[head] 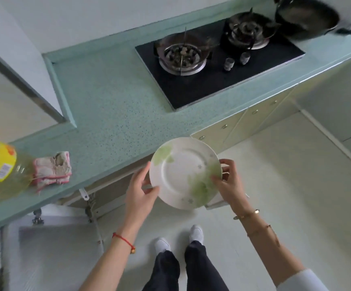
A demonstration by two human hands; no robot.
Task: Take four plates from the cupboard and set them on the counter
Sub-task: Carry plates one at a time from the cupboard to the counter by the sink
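A white plate (pixel 183 171) with pale green leaf prints is held in the air just in front of the green speckled counter (pixel 111 114), its far rim over the counter's front edge. My left hand (pixel 139 192) grips its left rim, thumb on top. My right hand (pixel 229 181) pinches its right rim, fingers curled over the edge. Below the counter an open cupboard door (pixel 50 253) shows at lower left; the cupboard's inside is hidden.
A black two-burner gas hob (pixel 218 66) is set into the counter at the back right, with a dark wok (pixel 306 16) beyond it. A folded pink cloth (pixel 53 169) and a yellow-labelled oil bottle (pixel 0 164) stand at the counter's left. Pale floor lies to the right.
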